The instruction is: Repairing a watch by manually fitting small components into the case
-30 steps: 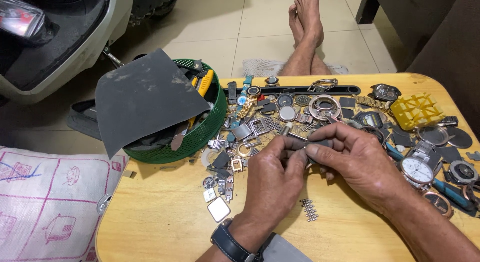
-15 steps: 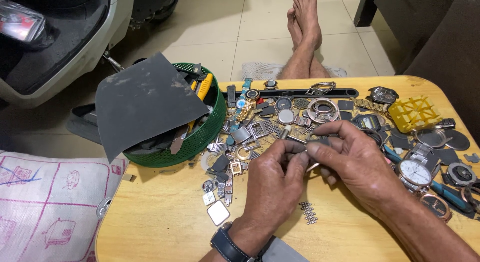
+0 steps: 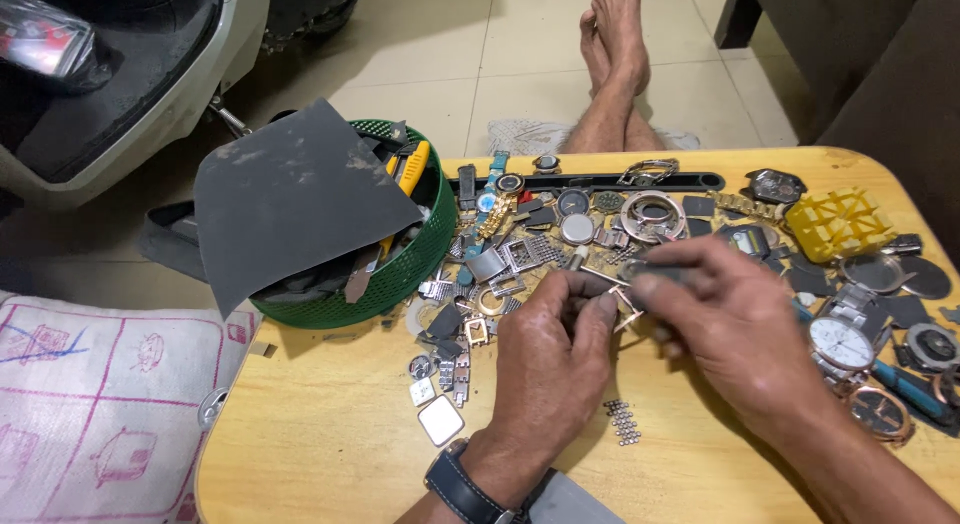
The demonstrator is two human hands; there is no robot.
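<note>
From the head view, our left hand (image 3: 545,359) pinches a small metal watch part (image 3: 622,304) over the middle of the wooden worktop (image 3: 330,434), fingers closed on it. Our right hand (image 3: 735,329) meets it from the right, fingers closed on a dark slim tool (image 3: 655,274). The part lies between both hands, its long axis roughly left to right; both are equally near. A green basket (image 3: 400,274) sits to the left.

Both hands bare: left hand (image 3: 548,369), right hand (image 3: 735,329). Black wristwatch (image 3: 462,487) with dark strap behind left grip, grey sleeve edge (image 3: 568,502) beside it. Bare feet (image 3: 612,34).
</note>
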